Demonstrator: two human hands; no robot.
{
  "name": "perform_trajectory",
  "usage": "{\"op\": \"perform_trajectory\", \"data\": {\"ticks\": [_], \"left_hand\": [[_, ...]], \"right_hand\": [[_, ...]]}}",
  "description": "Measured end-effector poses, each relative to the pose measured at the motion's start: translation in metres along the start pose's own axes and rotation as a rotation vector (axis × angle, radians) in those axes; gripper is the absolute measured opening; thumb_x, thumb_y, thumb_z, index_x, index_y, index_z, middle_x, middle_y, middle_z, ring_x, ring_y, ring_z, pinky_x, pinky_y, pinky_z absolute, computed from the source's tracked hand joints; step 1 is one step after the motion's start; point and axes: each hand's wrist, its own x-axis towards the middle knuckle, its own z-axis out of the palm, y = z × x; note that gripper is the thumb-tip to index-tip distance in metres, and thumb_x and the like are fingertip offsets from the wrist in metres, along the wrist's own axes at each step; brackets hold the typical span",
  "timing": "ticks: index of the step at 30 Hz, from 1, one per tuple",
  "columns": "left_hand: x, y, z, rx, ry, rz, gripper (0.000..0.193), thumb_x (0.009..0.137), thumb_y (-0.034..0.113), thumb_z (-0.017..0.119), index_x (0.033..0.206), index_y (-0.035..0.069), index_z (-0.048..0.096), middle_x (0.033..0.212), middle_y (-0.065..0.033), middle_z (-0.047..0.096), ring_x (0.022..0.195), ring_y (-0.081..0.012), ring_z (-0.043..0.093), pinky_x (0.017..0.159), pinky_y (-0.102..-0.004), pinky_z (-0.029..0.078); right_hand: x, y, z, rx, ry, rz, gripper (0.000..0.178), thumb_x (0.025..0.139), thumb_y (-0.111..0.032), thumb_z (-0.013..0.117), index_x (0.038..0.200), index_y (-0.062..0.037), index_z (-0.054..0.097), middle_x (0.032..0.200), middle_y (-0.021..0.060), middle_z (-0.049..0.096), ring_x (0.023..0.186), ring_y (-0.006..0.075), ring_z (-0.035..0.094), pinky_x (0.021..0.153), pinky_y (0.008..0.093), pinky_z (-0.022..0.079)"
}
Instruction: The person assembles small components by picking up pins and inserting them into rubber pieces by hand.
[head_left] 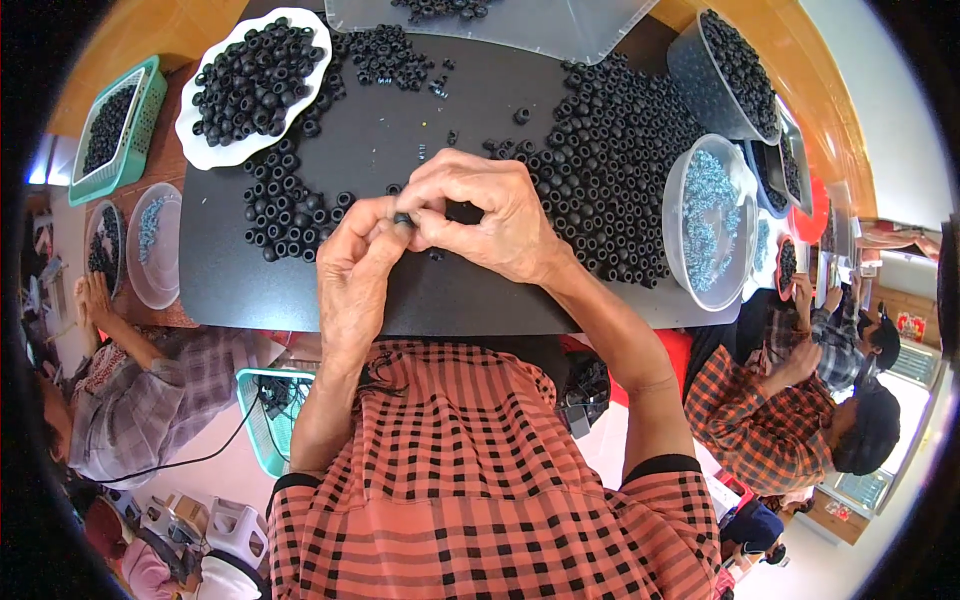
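Observation:
Over the near middle of the dark table [450,305], my left hand [350,260] pinches a small black round part [402,218] between thumb and fingers. Against that same part my right hand [490,215] is closed, its thumb and fingertips meeting there; whatever else it grips is hidden. To the right of my hands spreads a large heap of black hollow round parts [620,160]. A smaller group of black hollow parts [285,200] lies to the left. Several tiny springs [422,152] are scattered just beyond my fingers.
A white scalloped plate [215,155] piled with black parts stands far left. At the right are a clear bowl [680,240] of bluish springs and a tub [690,85] of black parts. A clear tray [530,40] lies at the back. People sit working on both sides.

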Motion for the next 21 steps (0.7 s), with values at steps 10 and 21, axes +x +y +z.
{"op": "perform_trajectory", "data": {"ticks": [10,21], "left_hand": [[0.004,-0.005,-0.001,-0.311,-0.053,-0.046,0.018,0.094,0.006,0.052,0.106,-0.002,0.063,0.097,-0.0062,0.064,0.093,-0.0121,0.060,0.089,-0.0281,0.047],[0.004,-0.008,-0.004,-0.619,-0.101,-0.140,0.016,0.093,0.004,0.051,0.104,-0.003,0.059,0.100,-0.0105,0.062,0.098,-0.0174,0.060,0.093,-0.0315,0.046]], "right_hand": [[0.000,-0.001,0.003,-0.102,0.089,-0.059,0.022,0.076,0.000,0.068,0.098,-0.0014,0.069,0.092,0.0108,0.064,0.075,0.0158,0.063,0.066,0.0271,0.052],[-0.004,0.010,0.018,-0.402,0.182,-0.290,0.038,0.061,0.000,0.073,0.099,0.0011,0.065,0.090,0.0093,0.061,0.075,0.0237,0.056,0.068,0.0336,0.046]]}}
